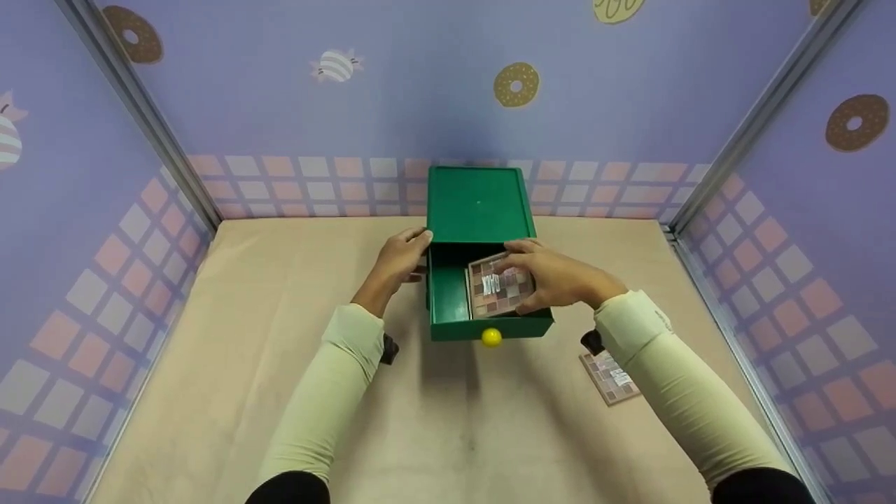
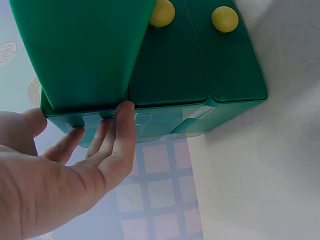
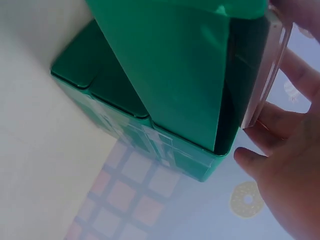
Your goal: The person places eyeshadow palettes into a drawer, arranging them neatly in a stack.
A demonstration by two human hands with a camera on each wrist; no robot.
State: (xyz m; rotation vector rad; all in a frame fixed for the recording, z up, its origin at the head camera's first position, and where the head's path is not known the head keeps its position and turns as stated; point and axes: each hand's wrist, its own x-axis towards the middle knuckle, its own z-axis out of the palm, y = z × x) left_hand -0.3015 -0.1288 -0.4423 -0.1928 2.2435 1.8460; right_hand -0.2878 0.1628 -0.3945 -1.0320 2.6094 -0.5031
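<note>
A green drawer cabinet (image 1: 479,203) stands with its top drawer (image 1: 448,330) pulled out; the drawer has a round yellow knob (image 1: 492,337). In the right wrist view, my right hand (image 1: 563,276) grips an eyeshadow palette (image 1: 490,283) by its edges, tilted at the drawer's opening. The palette shows a grid of pinkish and brown pans with a white label. My left hand (image 1: 400,259) rests against the cabinet's left side, with fingertips (image 2: 125,112) on the side wall and the thumb near the top front corner. Two lower drawers (image 2: 170,65) with yellow knobs are closed.
A second eyeshadow palette (image 1: 609,378) lies on the beige tabletop (image 1: 280,315) at the right, partly covered by my right forearm. Purple patterned walls (image 1: 420,84) enclose the table at the back and sides, with metal posts (image 1: 150,119) at the corners.
</note>
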